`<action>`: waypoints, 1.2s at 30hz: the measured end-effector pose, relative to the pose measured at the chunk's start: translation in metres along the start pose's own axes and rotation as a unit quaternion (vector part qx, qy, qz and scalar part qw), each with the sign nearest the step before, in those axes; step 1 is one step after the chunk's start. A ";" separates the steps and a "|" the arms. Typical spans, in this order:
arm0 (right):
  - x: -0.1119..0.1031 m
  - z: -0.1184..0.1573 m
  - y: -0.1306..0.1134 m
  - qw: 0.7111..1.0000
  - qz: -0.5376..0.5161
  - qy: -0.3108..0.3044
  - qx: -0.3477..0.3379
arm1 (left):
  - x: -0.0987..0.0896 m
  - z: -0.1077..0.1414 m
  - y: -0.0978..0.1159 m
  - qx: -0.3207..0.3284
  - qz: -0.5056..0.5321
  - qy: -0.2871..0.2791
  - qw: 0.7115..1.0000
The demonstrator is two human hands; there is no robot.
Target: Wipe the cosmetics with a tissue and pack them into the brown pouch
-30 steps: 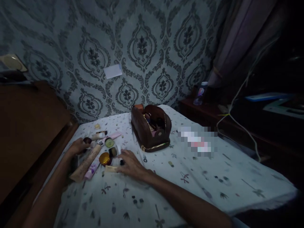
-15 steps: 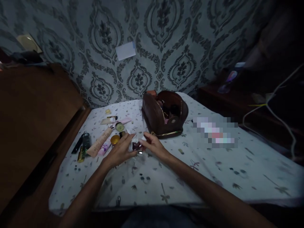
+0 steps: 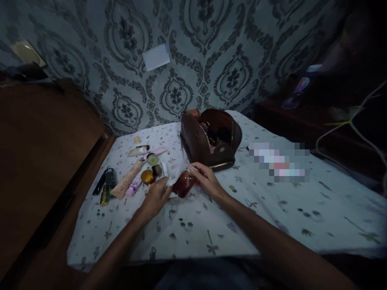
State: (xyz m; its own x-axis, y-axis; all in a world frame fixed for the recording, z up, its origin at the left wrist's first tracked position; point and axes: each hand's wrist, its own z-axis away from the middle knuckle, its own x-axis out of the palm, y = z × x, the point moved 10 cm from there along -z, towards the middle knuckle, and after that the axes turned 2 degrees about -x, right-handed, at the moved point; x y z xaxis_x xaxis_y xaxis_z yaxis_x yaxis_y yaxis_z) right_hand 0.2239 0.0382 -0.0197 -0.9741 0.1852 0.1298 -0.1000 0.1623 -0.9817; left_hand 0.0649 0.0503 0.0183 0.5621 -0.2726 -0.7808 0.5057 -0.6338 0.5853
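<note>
Grey damask wallpaper (image 3: 133, 24) backs white printed cloth (image 3: 195, 243), over which a translucent red-brown rounded object (image 3: 184, 184) slants lengthwise up rightward, more exposed than half a second ago, glossy, pinched by closed fingers of the right hand (image 3: 208, 181), while the left hand (image 3: 155, 196) clutches a crumpled white sheet (image 3: 173, 174) beside it.

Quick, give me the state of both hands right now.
Left hand: closed, holding crumpled white material.
Right hand: fingers curled at the edge of the glossy reddish-brown item; firm grip cannot be told.
</note>
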 end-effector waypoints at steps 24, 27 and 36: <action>0.018 -0.003 0.036 0.994 -0.036 -0.087 0.060 | 0.034 0.000 0.019 0.129 -0.127 0.006 0.983; 0.015 -0.004 0.036 0.995 -0.032 -0.067 0.060 | 0.028 0.010 0.013 0.149 -0.137 0.000 0.979; 0.024 0.000 0.036 0.991 -0.042 -0.092 0.089 | 0.007 0.048 -0.012 0.147 -0.184 -0.012 0.972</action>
State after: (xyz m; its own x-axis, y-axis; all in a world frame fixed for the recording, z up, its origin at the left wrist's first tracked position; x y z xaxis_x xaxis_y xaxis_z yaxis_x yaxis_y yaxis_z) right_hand 0.1972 0.0481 -0.0519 -0.9796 -0.0042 0.2011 -0.2010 -0.0069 -0.9796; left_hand 0.0319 0.0208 -0.0048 0.3609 -0.0033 -0.9326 0.4590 -0.8699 0.1807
